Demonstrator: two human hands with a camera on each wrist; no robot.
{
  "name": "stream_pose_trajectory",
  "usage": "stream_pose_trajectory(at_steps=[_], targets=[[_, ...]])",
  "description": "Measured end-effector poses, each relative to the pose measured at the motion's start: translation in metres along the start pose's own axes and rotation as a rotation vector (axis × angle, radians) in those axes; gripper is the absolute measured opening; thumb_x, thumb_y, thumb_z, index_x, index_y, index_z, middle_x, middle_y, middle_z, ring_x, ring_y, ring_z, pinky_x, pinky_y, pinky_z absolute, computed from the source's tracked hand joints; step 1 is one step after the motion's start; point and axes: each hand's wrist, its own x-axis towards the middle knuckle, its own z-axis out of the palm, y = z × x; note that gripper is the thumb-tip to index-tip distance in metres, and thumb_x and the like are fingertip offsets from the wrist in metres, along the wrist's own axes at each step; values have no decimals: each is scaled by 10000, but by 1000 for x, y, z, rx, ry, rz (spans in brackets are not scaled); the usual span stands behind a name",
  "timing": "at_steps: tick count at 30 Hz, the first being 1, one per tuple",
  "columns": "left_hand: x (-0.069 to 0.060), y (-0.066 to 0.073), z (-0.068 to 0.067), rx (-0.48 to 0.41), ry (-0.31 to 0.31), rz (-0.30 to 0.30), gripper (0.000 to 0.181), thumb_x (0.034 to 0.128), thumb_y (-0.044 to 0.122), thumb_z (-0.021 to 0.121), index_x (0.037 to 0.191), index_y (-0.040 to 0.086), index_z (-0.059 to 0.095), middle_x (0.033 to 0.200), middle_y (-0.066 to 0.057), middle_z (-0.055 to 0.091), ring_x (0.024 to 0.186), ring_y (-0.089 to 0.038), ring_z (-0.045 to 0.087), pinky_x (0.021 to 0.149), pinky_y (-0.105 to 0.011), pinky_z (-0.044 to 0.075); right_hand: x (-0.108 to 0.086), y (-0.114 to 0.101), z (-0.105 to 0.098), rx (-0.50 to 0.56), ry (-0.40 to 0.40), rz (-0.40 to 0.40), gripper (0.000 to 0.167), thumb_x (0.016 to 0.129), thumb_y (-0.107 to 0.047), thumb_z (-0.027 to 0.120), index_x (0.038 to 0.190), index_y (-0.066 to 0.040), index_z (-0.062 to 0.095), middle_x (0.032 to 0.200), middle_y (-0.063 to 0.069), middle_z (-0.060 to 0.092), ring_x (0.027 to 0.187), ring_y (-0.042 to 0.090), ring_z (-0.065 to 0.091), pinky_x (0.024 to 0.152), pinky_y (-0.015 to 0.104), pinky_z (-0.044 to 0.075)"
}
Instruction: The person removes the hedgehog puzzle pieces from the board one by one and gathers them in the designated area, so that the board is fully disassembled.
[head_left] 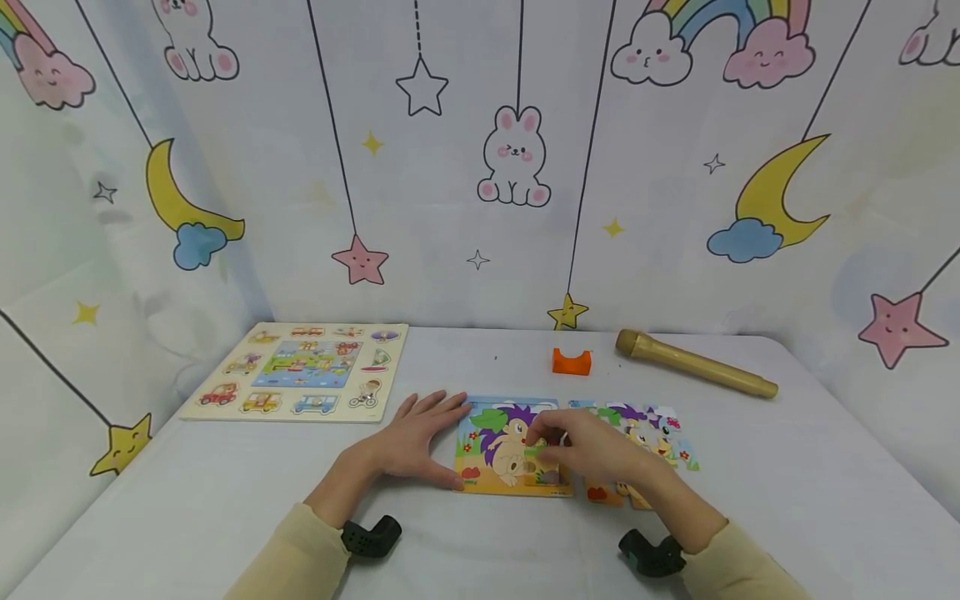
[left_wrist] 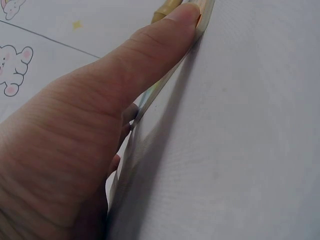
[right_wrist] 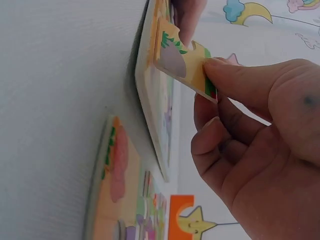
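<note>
A hedgehog jigsaw puzzle in its flat board point(head_left: 487, 482) lies in front of me. My left hand point(head_left: 420, 437) rests at the board's left side, thumb at the near corner and fingers spread along the far one. In the left wrist view, the thumb point(left_wrist: 160, 37) touches the board's edge. My right hand point(head_left: 588, 446) pinches a puzzle piece point(right_wrist: 187, 62) between thumb and fingers, tilted over the board's right part. The piece shows a grey stone and green grass. Right of the board lies a second colourful puzzle point(head_left: 663, 425), partly covered by my right hand and forearm.
A large cream puzzle board point(head_left: 288, 404) with vehicle pictures lies at the back left. An orange notched block point(head_left: 572, 362) stands behind the puzzles. Beside it lies a gold microphone-shaped stick point(head_left: 697, 364). A patterned cloth point(head_left: 450, 183) hangs behind the white table point(head_left: 480, 558).
</note>
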Motion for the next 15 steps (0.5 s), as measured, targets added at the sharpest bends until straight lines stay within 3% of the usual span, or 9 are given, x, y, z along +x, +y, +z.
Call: stream_pose_trajectory(at_steps=[8,15], targets=[[0,-1,0,-9,-7,4,1054,750,639,772,1591,167,348,1668,-4,214,1528,-327,80,1189,-592,-41,-6,-4,-18,60,7,-9,86,988,-117,662,1075,-117,661,958,-36,646,847,177,585,731,263,536],[0,-2,1,-9,-5,3,1057,746,644,773,1591,173,348,1668,5,213,1529,-322,77,1189,-589,-45,-25,7,-44,76,-7,21,79,988,-120,657,1066,-115,664,955,7,653,843,207,598,743,319,559]])
